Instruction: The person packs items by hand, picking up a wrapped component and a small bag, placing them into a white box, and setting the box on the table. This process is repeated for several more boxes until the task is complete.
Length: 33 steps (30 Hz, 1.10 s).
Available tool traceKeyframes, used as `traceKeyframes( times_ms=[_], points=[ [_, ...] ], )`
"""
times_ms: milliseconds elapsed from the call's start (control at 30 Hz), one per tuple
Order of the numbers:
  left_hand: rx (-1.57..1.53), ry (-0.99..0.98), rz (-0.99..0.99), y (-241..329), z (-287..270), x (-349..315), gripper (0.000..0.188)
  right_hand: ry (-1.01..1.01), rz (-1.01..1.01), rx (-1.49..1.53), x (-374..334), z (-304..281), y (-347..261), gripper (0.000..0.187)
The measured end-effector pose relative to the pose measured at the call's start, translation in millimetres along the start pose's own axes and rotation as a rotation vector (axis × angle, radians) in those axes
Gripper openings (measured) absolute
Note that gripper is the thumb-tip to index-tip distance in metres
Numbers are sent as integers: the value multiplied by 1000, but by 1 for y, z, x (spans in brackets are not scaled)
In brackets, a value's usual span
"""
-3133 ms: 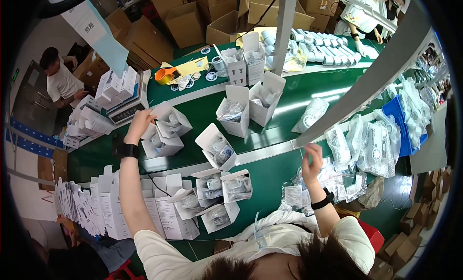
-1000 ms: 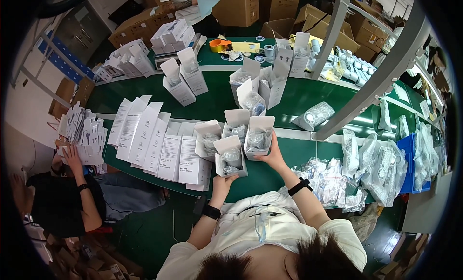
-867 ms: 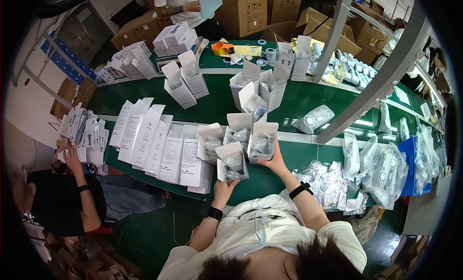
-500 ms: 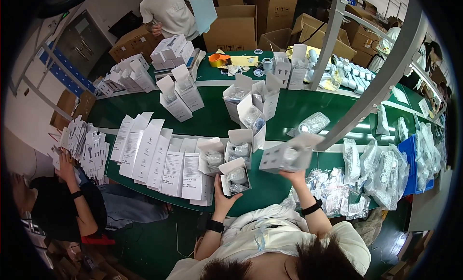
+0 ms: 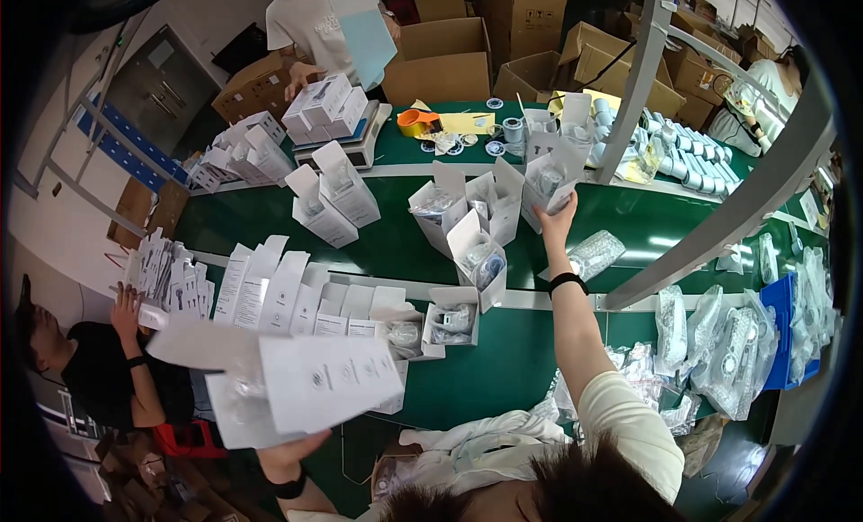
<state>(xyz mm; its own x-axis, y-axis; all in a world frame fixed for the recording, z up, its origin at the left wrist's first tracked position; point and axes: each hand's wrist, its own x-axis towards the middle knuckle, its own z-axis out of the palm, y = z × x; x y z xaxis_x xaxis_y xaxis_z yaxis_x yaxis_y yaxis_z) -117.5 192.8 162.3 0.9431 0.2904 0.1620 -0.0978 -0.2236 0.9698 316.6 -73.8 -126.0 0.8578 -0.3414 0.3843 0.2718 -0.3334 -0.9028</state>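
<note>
My left hand (image 5: 304, 448) is raised close at the lower left, gripping an open white box (image 5: 333, 387) from below. Its flap hangs out, and a clear plastic bag shows inside. With my arm stretched forward, my right hand (image 5: 557, 218) holds another open white box (image 5: 550, 182) from its near side. That box also contains a bagged item and stands on the green bench just right of several open filled boxes (image 5: 481, 252). Near the bench's front edge, two open boxes (image 5: 452, 322) lie tilted with bubble-wrapped contents. Empty flap-up cartons (image 5: 279, 288) lean in a row beside them.
A metal post (image 5: 719, 225) crosses the right side. Bubble-wrapped parts (image 5: 719, 338) and a blue bin (image 5: 791, 333) sit at the right. A bubble-wrapped item (image 5: 595, 252) lies mid-bench. One co-worker (image 5: 126, 369) sits at left; another (image 5: 315, 37) stands across, near stacked boxes (image 5: 325, 107).
My left hand has lifted its box from the front edge toward the lower left. My right hand has carried its box forward to the far side, beside the standing boxes.
</note>
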Motion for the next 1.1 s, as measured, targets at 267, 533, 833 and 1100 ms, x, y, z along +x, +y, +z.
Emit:
traceKeyframes(
  times_ms=[267,533,833,1100],
  points=[
    [-67,432,57,-58,9,224,80,-240,98,356,-87,-31,-108,89],
    [78,687,-168,-222,41,295,82,-724,94,229,-131,-47,-126,86],
    [448,647,-401,-320,-15,254,80,58,90,630,-83,-100,-160,66],
    [-256,-288,-853,-104,27,219,47,386,37,202,52,-33,-62,66]
  ],
)
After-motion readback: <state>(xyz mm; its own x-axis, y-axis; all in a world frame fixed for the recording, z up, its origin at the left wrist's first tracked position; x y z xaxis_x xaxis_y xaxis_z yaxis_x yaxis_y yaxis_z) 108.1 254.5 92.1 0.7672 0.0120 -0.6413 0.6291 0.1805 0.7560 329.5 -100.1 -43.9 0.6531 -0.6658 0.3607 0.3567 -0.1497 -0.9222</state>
